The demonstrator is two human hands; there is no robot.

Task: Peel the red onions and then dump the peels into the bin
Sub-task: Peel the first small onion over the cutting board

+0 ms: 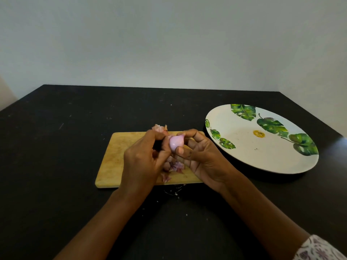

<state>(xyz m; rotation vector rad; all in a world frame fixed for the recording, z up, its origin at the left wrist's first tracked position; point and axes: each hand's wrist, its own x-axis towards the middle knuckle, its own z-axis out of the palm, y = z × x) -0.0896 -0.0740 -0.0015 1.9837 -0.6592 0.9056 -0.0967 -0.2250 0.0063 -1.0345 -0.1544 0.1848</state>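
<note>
**Onion held over the board, plate close on the right**

Nearest you, a patterned sleeve (319,248) shows at the lower right corner, and the dark table (56,147) spreads broad in front of and to the left of the cutting board (112,156). A few pale scraps lie on the table just off the board's near edge.

Your left hand (142,162) and right hand (202,158) meet above the board's middle. The red onion (176,142), peeled pale pink, sits between them. Your right thumb and fingertips pinch it and your left fingers curl against its left side.

Peels (174,166) lie on the board directly beneath your hands, with more at its far edge. The leaf-printed plate (244,152) lies just right of the board. Beyond it, the table's far edge meets the wall (169,44).
</note>
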